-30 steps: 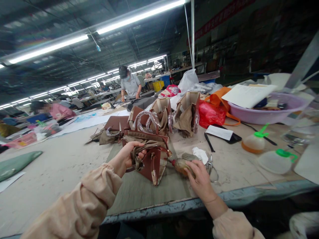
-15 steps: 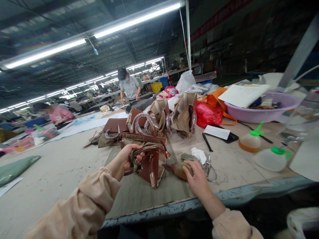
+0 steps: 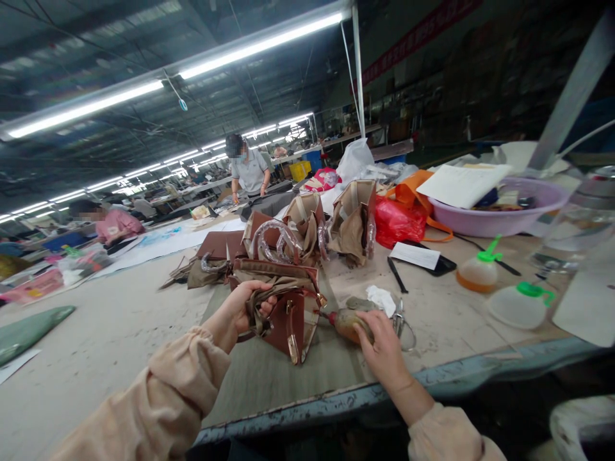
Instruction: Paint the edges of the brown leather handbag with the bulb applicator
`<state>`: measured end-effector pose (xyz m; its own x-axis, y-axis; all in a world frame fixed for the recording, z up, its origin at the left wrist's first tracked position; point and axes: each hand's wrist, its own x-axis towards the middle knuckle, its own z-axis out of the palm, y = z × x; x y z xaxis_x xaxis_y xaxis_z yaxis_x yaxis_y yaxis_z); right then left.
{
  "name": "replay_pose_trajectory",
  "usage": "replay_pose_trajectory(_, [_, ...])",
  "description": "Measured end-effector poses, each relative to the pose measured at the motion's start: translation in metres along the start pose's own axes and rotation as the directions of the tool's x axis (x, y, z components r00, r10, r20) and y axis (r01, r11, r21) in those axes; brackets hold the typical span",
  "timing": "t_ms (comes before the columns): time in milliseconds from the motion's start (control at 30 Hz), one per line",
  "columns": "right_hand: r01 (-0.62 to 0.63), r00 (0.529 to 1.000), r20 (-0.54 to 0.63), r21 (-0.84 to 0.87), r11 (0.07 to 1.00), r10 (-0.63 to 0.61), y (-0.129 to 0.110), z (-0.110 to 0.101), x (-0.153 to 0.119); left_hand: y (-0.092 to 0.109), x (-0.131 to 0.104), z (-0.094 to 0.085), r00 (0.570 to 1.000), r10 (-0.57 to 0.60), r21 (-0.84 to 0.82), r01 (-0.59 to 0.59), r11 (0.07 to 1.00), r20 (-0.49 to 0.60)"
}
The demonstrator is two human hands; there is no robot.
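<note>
A brown handbag (image 3: 300, 320) lies tilted on a grey-green mat (image 3: 269, 384) in front of me. Bunched olive lining cloth (image 3: 262, 314) of the bag is gripped in my left hand (image 3: 245, 307). My right hand (image 3: 382, 339) is wrapped round a brownish squeeze bottle (image 3: 350, 325) with a red cap. The bottle lies nearly level, its nozzle pointing left at the bag's right edge; whether the tip touches is too small to tell. Scissors (image 3: 406, 330) and a crumpled white tissue (image 3: 382, 299) lie just beyond my right hand.
Behind the bag stand more bags (image 3: 353, 224) with plastic-wrapped handles. To the right are two green-capped squeeze bottles (image 3: 480, 269), a black phone-like slab (image 3: 444, 264) under white paper, and a purple basin (image 3: 500, 218). A co-worker (image 3: 247, 166) stands across the tables.
My hands keep their holds on the lining and the bottle. The bottle's nozzle now shows at the bag's edge. The whole view has shifted slightly.
</note>
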<state>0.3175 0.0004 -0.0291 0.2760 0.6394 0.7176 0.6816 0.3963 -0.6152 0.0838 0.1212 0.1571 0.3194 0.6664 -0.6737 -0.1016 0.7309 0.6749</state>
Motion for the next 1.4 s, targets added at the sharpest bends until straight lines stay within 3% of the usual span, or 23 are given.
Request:
replay_pose_trajectory(100, [0.019,0.999,0.039,0.004,1.000,-0.019,0.001,0.000,-0.001,0.000,-0.001,-0.002,1.000,-0.006,-0.009,0.006,1.000,0.008])
replay_pose_trajectory(267, [-0.026,0.998,-0.054,0.039,0.999,0.028,-0.002,-0.004,0.005,0.001,-0.001,-0.006,1.000,-0.013,-0.013,0.013,1.000,0.011])
replay_pose_trajectory(333, [-0.091,0.994,-0.055,0.098,0.991,0.096,-0.005,-0.006,0.009,0.001,-0.002,-0.007,1.000,-0.013,-0.019,0.014,1.000,0.016])
replay_pose_trajectory(400, [-0.230,0.970,-0.035,0.199,0.953,0.241,-0.006,-0.008,0.012,0.000,-0.004,-0.008,0.999,-0.018,-0.027,0.019,0.999,0.031])
replay_pose_trajectory(567, [-0.569,0.791,0.011,0.377,0.730,0.611,-0.003,-0.006,0.008,-0.003,-0.016,-0.016,0.999,-0.024,-0.056,0.025,0.998,0.030])
replay_pose_trajectory(700, [-0.646,0.681,0.021,0.488,0.587,0.732,0.002,-0.001,0.001,-0.009,-0.031,-0.024,0.998,-0.027,-0.076,0.030,0.997,0.048])
replay_pose_trajectory(833, [-0.642,0.614,0.094,0.638,0.426,0.784,-0.001,0.000,-0.002,-0.017,-0.042,-0.029,1.000,-0.015,-0.095,0.017,0.995,0.020])
replay_pose_trajectory(967, [-0.575,0.588,0.368,0.817,0.052,0.721,-0.020,-0.003,0.000,-0.027,-0.052,-0.032,1.000,0.013,-0.111,-0.015,0.994,-0.019])
replay_pose_trajectory(1133, [-0.484,0.550,0.611,0.789,-0.378,0.569,-0.075,0.004,0.008,-0.042,-0.067,-0.033,0.999,0.005,-0.173,-0.012,0.985,-0.042])
replay_pose_trajectory(1233, [-0.465,0.536,0.678,0.734,-0.495,0.502,-0.103,0.010,0.014,-0.051,-0.075,-0.034,0.996,-0.003,-0.199,-0.015,0.980,-0.088])
replay_pose_trajectory(1400, [-0.467,0.544,0.689,0.723,-0.508,0.480,-0.132,0.011,0.024,-0.065,-0.082,-0.031,0.981,0.044,-0.190,-0.081,0.979,-0.190])
